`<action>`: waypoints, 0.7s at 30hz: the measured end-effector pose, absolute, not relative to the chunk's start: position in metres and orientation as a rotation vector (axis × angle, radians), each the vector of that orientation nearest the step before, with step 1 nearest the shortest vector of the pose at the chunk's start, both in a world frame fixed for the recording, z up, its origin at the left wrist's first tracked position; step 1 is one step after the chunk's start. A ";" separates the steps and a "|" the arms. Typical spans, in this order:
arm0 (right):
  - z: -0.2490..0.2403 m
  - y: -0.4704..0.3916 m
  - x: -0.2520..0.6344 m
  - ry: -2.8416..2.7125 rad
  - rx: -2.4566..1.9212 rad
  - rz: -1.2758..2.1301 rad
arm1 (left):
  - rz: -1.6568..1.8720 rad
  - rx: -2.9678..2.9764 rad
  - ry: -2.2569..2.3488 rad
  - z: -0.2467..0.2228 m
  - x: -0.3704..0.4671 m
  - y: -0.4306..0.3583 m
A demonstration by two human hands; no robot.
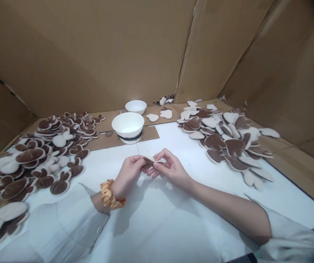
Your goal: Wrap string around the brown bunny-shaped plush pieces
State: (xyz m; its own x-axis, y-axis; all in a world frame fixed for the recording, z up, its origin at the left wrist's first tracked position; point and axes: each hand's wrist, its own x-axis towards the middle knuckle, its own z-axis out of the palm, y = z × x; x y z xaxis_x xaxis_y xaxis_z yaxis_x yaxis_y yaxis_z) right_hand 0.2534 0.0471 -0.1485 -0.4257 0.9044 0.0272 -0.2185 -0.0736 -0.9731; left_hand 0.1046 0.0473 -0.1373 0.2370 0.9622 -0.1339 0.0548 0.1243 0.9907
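Observation:
Between my two hands, just above the white table, is a small brown and white plush fabric piece (149,160). My left hand (131,168), with an orange scrunchie (109,195) on its wrist, pinches the left end. At the right end, the thumb and fingers of my right hand (172,168) close on the same piece. My fingers cover much of it, so its full outline is hidden. Beyond the hands stands a white bowl (128,126) with a black band around its lower part.
Bunny-shaped brown and white pieces (60,184) lie heaped on the left. A pile of flat brown and white pieces (235,148) covers the right. A second white bowl (136,106) and a few loose pieces (166,114) sit by the cardboard wall (91,54).

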 end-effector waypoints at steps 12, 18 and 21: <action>-0.148 0.052 0.258 -1.694 -1.214 1.234 | 0.907 1.434 1.249 -0.149 0.104 0.043; -0.143 0.055 0.258 -1.556 -1.015 1.484 | 0.851 1.490 1.295 -0.150 0.105 0.044; -0.143 0.059 0.261 -1.474 -0.889 1.745 | 0.831 1.486 1.257 -0.150 0.104 0.045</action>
